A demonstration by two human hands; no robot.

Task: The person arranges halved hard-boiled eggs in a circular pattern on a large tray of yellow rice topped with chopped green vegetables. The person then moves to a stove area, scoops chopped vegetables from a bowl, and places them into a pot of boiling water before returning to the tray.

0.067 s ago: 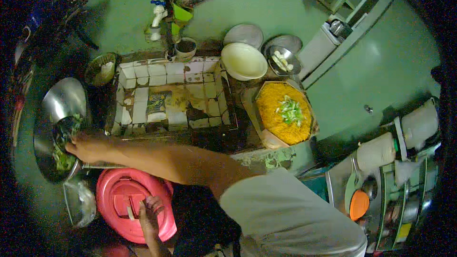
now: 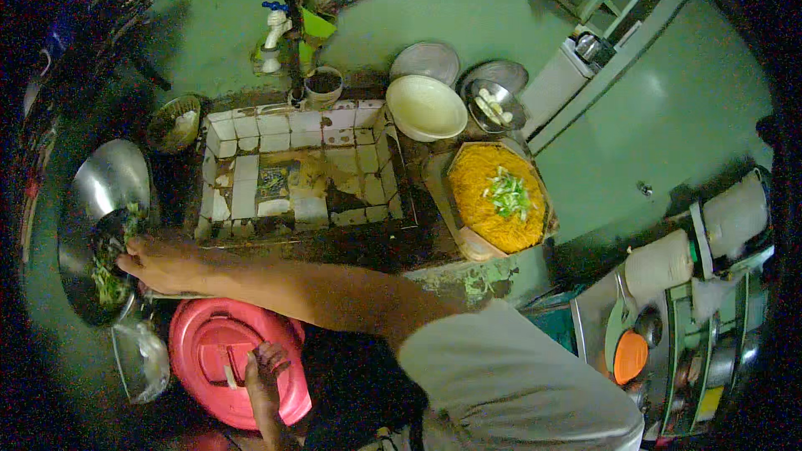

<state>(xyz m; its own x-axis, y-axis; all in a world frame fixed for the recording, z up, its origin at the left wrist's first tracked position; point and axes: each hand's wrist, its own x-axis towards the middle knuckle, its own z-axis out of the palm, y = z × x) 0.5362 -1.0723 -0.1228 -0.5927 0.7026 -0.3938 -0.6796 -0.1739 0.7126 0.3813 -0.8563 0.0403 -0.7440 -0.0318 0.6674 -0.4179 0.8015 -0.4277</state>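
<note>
My right hand (image 2: 160,266) reaches across to the far left, into a large shiny metal bowl (image 2: 113,169). Its fingers are curled together on leafy greens (image 2: 109,282) lying in the bowl; the fingertips are partly hidden among them. Lower down, my left hand (image 2: 267,367) is over a round pink lid (image 2: 196,359), its fingers bent in. A small pale strip (image 2: 230,376) shows beside the left thumb; whether the hand grips it is unclear.
A tiled sink (image 2: 301,140) with a tap (image 2: 274,29) lies ahead. To its right are a cream bowl (image 2: 426,108), a metal bowl with peeled white pieces (image 2: 491,107), and an octagonal tray of shredded orange food (image 2: 480,192) topped with chopped greens. A clear container (image 2: 138,359) stands below the metal bowl.
My right hand has shifted very slightly to the right at the greens, and its sleeve moved a little rightward. My left hand stays over the pink lid.
</note>
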